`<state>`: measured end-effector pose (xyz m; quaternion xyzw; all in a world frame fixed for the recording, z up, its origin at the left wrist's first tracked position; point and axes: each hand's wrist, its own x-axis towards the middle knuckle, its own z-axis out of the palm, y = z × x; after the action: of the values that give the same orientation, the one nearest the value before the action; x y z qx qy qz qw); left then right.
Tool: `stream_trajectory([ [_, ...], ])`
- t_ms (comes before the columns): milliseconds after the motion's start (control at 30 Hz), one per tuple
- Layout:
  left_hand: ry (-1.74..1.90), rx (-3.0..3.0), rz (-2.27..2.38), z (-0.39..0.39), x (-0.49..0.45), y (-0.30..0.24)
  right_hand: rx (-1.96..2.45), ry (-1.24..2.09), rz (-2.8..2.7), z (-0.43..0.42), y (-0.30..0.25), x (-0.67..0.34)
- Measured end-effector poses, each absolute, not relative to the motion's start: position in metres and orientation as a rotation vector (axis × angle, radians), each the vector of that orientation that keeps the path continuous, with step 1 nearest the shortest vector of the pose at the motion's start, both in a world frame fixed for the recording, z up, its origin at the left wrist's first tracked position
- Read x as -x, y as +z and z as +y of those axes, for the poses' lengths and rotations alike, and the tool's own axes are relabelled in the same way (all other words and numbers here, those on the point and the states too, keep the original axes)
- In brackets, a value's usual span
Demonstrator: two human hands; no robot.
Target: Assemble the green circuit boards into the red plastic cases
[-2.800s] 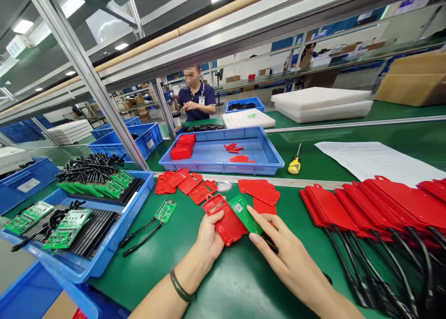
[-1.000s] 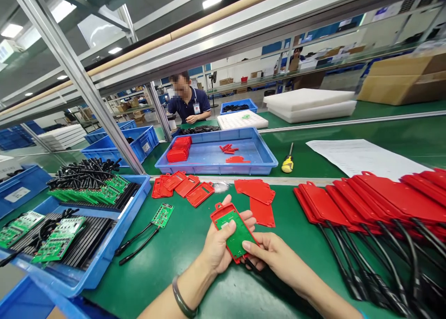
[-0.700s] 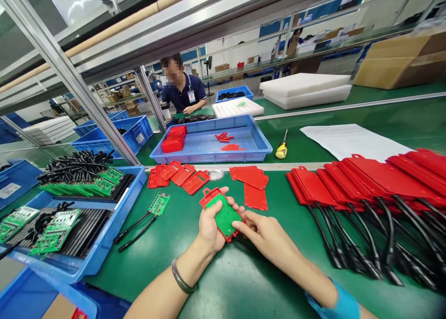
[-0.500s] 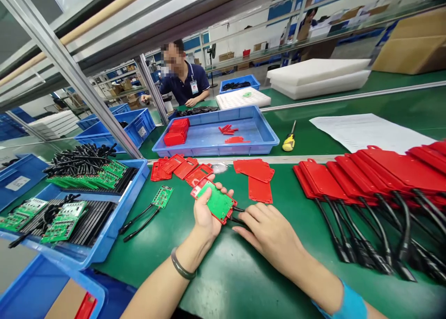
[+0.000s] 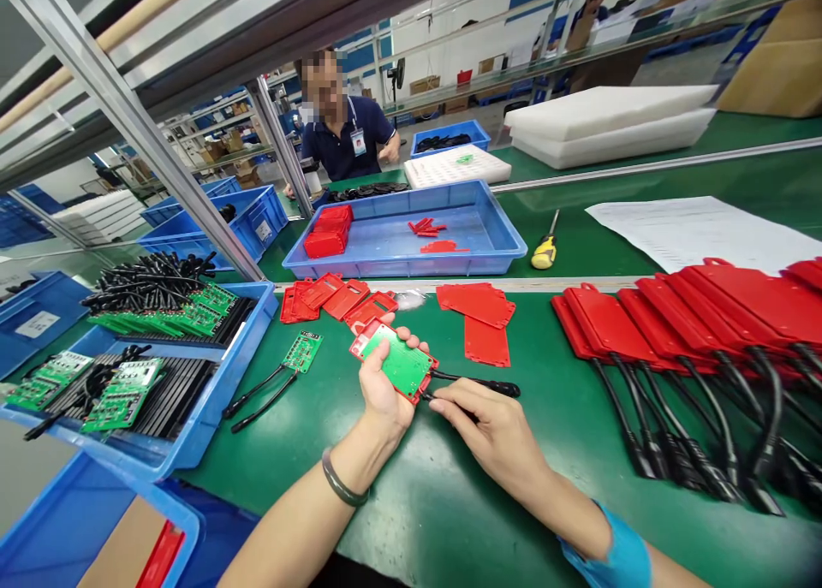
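Note:
My left hand (image 5: 384,381) is closed around a red plastic case with a green circuit board (image 5: 399,364) lying in it, thumb across the board. Two black cables come out of the case's right end. One black cable (image 5: 494,386) extends free to the right. The fingers of my right hand (image 5: 485,417) pinch the other cable close to the case; most of that cable is hidden by the hand. Left of my hands, a loose circuit board (image 5: 303,351) with two black leads rests on the green bench. Red case frames (image 5: 350,298) and flat red covers (image 5: 486,340) lie just beyond.
A blue tray (image 5: 404,267) with red parts stands ahead, a yellow screwdriver (image 5: 545,252) beside it. Cased units with cables (image 5: 668,323) line the right. At left is a blue bin (image 5: 247,348) of boards. A metal post (image 5: 160,156) rises there. A co-worker (image 5: 347,134) is opposite.
My right hand has shifted from holding both cables to pinching one near the case; the other cable now sticks out free. The co-worker's arms have moved.

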<state>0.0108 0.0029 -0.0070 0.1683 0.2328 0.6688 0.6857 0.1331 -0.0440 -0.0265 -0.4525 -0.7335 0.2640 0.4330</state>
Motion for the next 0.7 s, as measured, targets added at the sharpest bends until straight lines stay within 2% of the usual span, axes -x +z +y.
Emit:
stream_trajectory([
  [133, 1.485, -0.323, 0.468, 0.002, -0.012, -0.009, 1.095, 0.519, -1.914, -0.044, -0.031, -0.131],
  [300, 1.477, -0.184, 0.393, 0.002, -0.012, -0.013, 1.052, 0.084, -2.092, -0.041, -0.032, -0.134],
  [367, 1.48, -0.14, 0.387, 0.003, -0.011, -0.013, 1.071, 0.018, -2.1, -0.04, -0.031, -0.134],
  [433, 1.505, -0.138, 0.386, 0.003, -0.011, -0.012, 1.129, 0.127, -2.053, -0.041, -0.031, -0.131],
  [633, 1.572, -0.253, 0.465, 0.0, -0.012, -0.006, 1.291, 0.94, -1.753, -0.048, -0.026, -0.118],
  [700, 1.561, -0.253, 0.462, 0.0, -0.013, -0.006, 1.289, 1.05, -1.705, -0.047, -0.024, -0.12],
])
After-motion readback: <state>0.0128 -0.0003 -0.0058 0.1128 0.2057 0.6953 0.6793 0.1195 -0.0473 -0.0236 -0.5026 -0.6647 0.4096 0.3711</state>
